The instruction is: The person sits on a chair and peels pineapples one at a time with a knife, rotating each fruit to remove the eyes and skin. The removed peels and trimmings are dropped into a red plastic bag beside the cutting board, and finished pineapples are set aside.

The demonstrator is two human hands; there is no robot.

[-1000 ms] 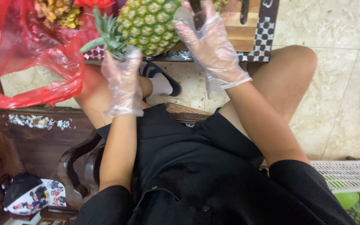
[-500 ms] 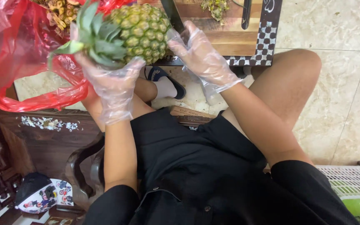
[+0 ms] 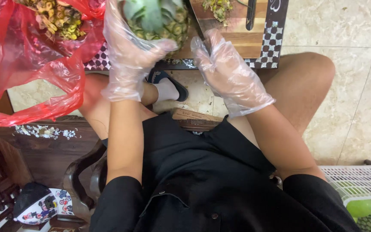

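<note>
Over board (image 3: 237, 41), pineapple (image 3: 168, 25) between hands

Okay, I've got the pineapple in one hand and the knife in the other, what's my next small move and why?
Probably lay the pineapple on the cutting board before cutting. The left hand grips it by the leafy crown, held up at the board's edge, and the right hand holds the knife right beside it.

Red bag (image 3: 26, 73) crowds the left side, touching the left hand (image 3: 129, 56) on the pineapple (image 3: 164, 21). Knife (image 3: 196, 25) blocks btwn hands. Board (image 3: 237, 38) bare by right hand (image 3: 228, 71); open floor (image 3: 348, 51) further right.
</note>
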